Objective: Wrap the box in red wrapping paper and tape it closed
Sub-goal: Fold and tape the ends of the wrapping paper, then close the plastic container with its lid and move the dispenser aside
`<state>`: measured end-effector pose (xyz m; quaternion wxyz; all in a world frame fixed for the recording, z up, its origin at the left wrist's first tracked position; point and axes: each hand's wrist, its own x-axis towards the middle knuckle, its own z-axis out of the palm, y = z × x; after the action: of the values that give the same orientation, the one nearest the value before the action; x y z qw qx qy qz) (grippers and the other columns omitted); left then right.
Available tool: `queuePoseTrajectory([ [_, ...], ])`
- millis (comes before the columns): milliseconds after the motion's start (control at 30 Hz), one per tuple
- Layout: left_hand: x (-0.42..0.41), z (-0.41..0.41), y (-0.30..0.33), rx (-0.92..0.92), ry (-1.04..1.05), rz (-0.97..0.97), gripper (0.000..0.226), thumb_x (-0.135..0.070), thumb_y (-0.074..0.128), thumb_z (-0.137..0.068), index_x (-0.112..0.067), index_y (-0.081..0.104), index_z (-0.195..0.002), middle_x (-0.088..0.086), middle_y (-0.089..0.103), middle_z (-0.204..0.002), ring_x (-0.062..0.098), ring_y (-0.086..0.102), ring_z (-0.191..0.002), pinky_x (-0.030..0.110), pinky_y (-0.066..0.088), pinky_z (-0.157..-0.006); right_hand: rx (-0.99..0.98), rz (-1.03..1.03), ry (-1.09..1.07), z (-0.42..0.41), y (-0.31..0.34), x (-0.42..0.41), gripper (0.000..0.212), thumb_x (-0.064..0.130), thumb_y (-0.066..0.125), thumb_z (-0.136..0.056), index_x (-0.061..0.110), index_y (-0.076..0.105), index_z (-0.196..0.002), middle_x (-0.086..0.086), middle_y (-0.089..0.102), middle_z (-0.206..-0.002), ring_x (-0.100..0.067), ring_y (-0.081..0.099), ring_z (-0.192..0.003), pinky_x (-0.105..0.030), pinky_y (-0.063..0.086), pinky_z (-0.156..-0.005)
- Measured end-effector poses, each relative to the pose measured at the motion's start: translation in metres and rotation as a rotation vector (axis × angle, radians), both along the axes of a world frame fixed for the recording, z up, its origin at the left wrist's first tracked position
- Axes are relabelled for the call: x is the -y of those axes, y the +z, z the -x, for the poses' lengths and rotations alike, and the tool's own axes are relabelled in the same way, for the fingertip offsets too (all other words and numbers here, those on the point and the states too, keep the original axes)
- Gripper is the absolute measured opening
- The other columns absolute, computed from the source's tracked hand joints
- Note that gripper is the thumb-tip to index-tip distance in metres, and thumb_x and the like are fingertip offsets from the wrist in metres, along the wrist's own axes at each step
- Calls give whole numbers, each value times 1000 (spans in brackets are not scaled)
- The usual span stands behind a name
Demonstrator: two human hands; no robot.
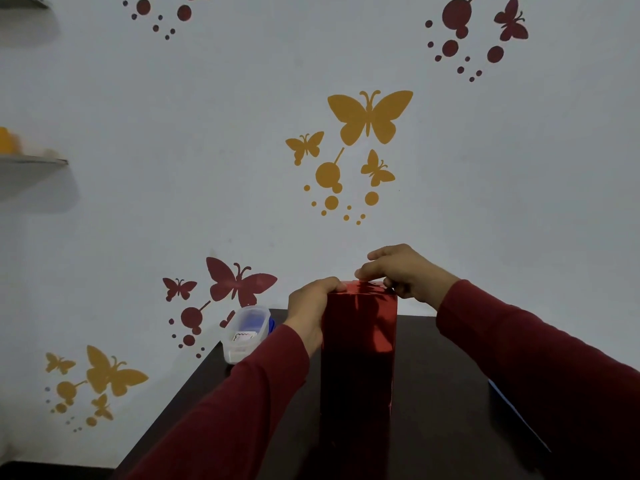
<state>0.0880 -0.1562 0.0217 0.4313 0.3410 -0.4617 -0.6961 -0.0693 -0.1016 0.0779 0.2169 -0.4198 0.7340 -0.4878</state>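
Dim, cool light leaves the wall (207, 150) evenly grey. The dark surface (443, 393) toward 6 o'clock sinks almost to black. Soft shelf (33, 161) shadows fall at 9 o'clock. Edges bend with wide-angle distortion; corners blur slightly. Faint glare touches the red wrapping paper (360, 341).

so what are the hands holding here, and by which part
Both hold the red-wrapped box, standing upright on the dark table. The left hand grips its upper left edge; the right hand presses and pinches the paper at the top end.

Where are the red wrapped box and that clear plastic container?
red wrapped box (360, 327): head view, on its front face.
clear plastic container (246, 332): head view, on its lid, left of the box.
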Motion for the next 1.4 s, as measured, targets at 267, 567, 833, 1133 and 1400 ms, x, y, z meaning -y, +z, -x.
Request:
queuePoseTrajectory([
  [267, 2, 0, -1, -7, 2, -9, 11, -6, 70, -82, -4, 77, -91, 4, 69, -62, 11, 61, -39, 16, 44, -38, -178, -24, -29, -8, 0, -1, 47, 9, 85, -75, 1, 71, -119, -1, 60, -86, -15, 52, -60, -15, 34, -38],
  [567, 16, 9, 8, 106, -41, 46, 59, -43, 78, -54, -9, 71, -102, 10, 72, -100, 30, 71, -91, 40, 59, -83, -284, -194, -38, -13, 10, 13, 36, 16, 88, -68, 12, 52, -69, -5, 47, -68, -20, 45, -56, -25, 34, -46],
  [833, 28, 25, 7, 323, 73, 257, 35, -28, 79, -53, -9, 79, -83, 8, 78, -85, 28, 75, -87, 46, 62, -88, -244, -193, -90, -6, 9, 15, 41, 20, 91, -66, 12, 52, -75, -3, 47, -71, -18, 46, -58, -24, 33, -45],
  [1133, 28, 23, 1, 312, 115, 283, 7, -13, 75, -80, -10, 74, -75, 8, 76, -94, 30, 71, -99, 46, 56, -97, 387, -8, -65, 0, -20, -7, 55, 3, 83, -75, 22, 59, -121, 0, 56, -126, -21, 61, -98, -38, 48, -77],
  [1400, 31, 21, 0, 253, 129, 192, 44, -44, 76, -69, -12, 73, -99, 8, 74, -103, 27, 71, -98, 44, 59, -92, 302, 54, -105, -12, -37, 13, 28, 26, 82, -78, 14, 76, -103, -7, 77, -104, -26, 75, -97, -42, 61, -93],
])
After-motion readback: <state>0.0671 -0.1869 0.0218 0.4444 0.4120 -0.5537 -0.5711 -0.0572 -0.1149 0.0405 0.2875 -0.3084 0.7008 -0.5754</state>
